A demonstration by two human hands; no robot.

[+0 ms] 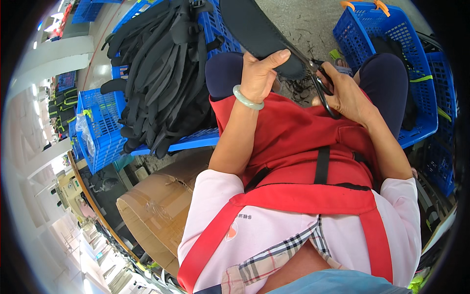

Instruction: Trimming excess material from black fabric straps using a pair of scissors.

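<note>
My left hand (pixel 263 73) is closed on a black padded strap (pixel 259 32), with the thumb lying on its face. The strap runs up past the top edge of the view, and its rounded end hangs beside my right hand. In my right hand (pixel 346 93) is a pair of dark scissors (pixel 318 81), fingers through the handles. The scissor blades lie along the right edge of the strap, close to its rounded end; whether they touch the fabric I cannot tell.
A large heap of black padded straps (pixel 161 83) fills a blue crate to the left. Another blue crate (pixel 411 63) with dark pieces stands at the right. Dark scraps (pixel 299 90) litter the floor between my knees. A cardboard box (pixel 159 208) sits at the lower left, below a blue basket (pixel 100 125).
</note>
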